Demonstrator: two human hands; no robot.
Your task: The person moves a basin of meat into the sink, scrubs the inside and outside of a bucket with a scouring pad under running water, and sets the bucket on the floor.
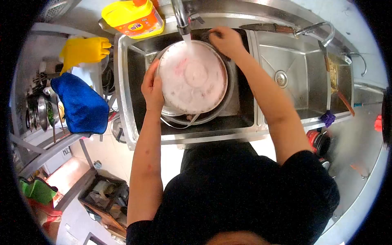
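Observation:
A round pinkish-white plate (173,96), with a raised ring at its middle, is held over the left sink basin. My left hand (152,89) grips its left rim, thumb on the upper face and fingers around the edge. Water runs from the tap (183,24) onto the plate's far part. My right hand (228,42) is curled closed just beyond the plate's upper right edge, apart from it; what it holds, if anything, is hidden. Beneath the plate, a round metal basin (230,92) shows partly, with other dishes mostly covered.
A yellow detergent jug (132,18) stands behind the sink. On the left are a yellow rubber glove (85,51) and a blue cloth (81,104). A knife (271,28) lies along the back ledge. To the right is a second sink basin (302,92).

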